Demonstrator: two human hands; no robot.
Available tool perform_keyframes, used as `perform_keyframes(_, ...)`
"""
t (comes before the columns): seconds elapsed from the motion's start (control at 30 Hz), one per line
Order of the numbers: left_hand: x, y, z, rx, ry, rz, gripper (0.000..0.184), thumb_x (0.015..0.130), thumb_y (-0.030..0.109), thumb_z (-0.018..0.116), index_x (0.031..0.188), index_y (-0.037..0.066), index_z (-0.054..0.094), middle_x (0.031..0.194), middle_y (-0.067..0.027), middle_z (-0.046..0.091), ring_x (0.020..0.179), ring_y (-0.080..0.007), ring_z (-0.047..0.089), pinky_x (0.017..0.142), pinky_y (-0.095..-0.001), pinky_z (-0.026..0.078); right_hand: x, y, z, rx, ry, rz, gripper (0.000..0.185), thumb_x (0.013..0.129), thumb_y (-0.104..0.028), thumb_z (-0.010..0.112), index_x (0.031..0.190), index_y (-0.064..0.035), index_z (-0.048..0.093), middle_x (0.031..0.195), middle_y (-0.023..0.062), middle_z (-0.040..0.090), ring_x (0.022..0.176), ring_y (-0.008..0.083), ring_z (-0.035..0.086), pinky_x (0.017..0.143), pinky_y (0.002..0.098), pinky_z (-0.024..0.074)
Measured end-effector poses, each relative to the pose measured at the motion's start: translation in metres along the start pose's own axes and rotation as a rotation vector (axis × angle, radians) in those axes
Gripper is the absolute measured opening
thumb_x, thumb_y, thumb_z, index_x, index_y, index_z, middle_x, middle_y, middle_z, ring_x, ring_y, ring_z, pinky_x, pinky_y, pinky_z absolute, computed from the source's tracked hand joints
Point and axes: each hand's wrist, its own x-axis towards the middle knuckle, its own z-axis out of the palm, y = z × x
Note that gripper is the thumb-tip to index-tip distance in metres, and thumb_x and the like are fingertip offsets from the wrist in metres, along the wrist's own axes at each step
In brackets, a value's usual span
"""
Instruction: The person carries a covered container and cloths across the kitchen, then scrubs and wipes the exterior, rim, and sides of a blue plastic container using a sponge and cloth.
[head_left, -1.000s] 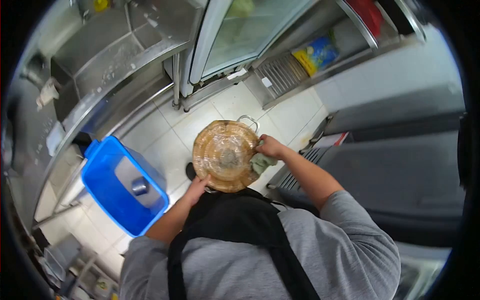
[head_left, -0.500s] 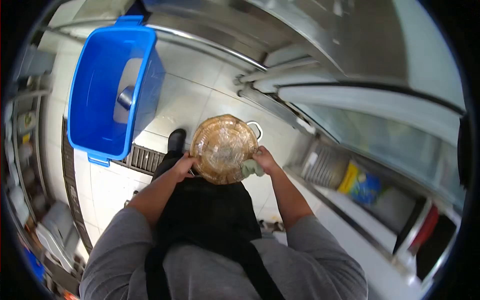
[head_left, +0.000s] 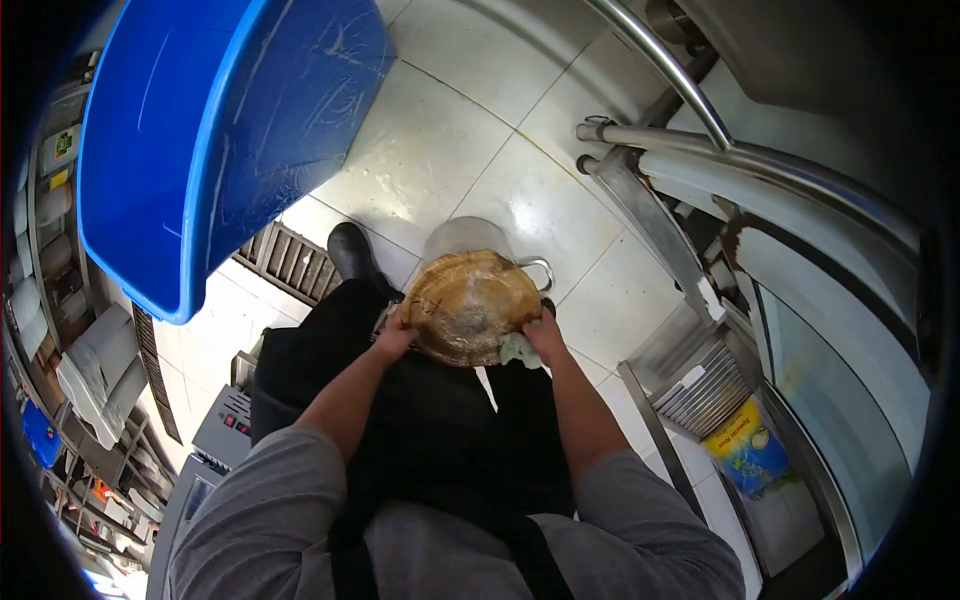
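Observation:
A metal pot (head_left: pixel 465 237) hangs in front of my legs, its round top (head_left: pixel 470 305) brown and glossy, apparently under clear film. A looped metal handle (head_left: pixel 540 272) sticks out at its far right side. My left hand (head_left: pixel 397 337) is closed on the pot's left edge, where a bit of metal handle shows. My right hand (head_left: pixel 544 338) grips the right edge, with a crumpled pale green cloth (head_left: pixel 519 350) under the fingers. The fingers under the rim are hidden.
A large blue bin (head_left: pixel 290 110) stands at the upper left. A floor drain grate (head_left: pixel 290 262) runs beside my boot (head_left: pixel 352 255). At right are a metal rail (head_left: pixel 670 70), a glass-fronted unit (head_left: pixel 830 380) and a yellow-blue bag (head_left: pixel 750 445). Shelves (head_left: pixel 50 250) line the left.
I have moved forward, and the blue bin now looms closer at upper left. The pot has tipped so its side shows, still between both hands.

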Motion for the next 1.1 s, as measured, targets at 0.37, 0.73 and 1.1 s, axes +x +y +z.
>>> perform_keyframes(0.37, -0.135, 0.099, 0.063, 0.591, -1.184, -0.628, 0.055, 0.088, 0.037, 0.054, 0.133, 0.005, 0.049, 0.127, -0.0113, 0.056, 0.113, -0.0229, 0.054, 0.099, -0.0369, 0.04, -0.121, -0.149, -0.072, -0.783, -0.003, -0.259, 0.054, 0.079, -0.028, 0.068, 0.125, -0.0104, 0.045, 0.113, 0.0203, 0.052, 0.099, 0.0382, 0.059, 0.084, 0.0455, 0.049)
perform_keyframes(0.73, -0.191, 0.373, -0.001, 0.218, -0.382, 0.284, 0.037, 0.088, 0.008, 0.062, 0.123, 0.003, 0.056, 0.112, -0.0108, 0.064, 0.102, -0.0187, 0.059, 0.091, -0.0301, 0.045, 0.004, -0.182, 0.023, -1.353, -0.264, -0.652, 0.063, 0.085, -0.04, 0.062, 0.14, -0.0219, 0.037, 0.115, 0.0194, 0.057, 0.095, 0.0353, 0.062, 0.079, 0.0459, 0.0497)
perform_keyframes(1.1, -0.07, 0.282, 0.015, 0.921, 0.438, 0.326, 0.06, 0.084, 0.035, 0.061, 0.138, 0.021, 0.04, 0.101, -0.0152, 0.058, 0.09, -0.0356, 0.06, 0.078, -0.046, 0.049, 0.024, -0.193, 0.016, -1.389, -0.42, -0.616, 0.049, 0.092, -0.036, 0.05, 0.132, -0.0098, 0.045, 0.121, 0.018, 0.058, 0.103, 0.0328, 0.061, 0.085, 0.04, 0.0497)
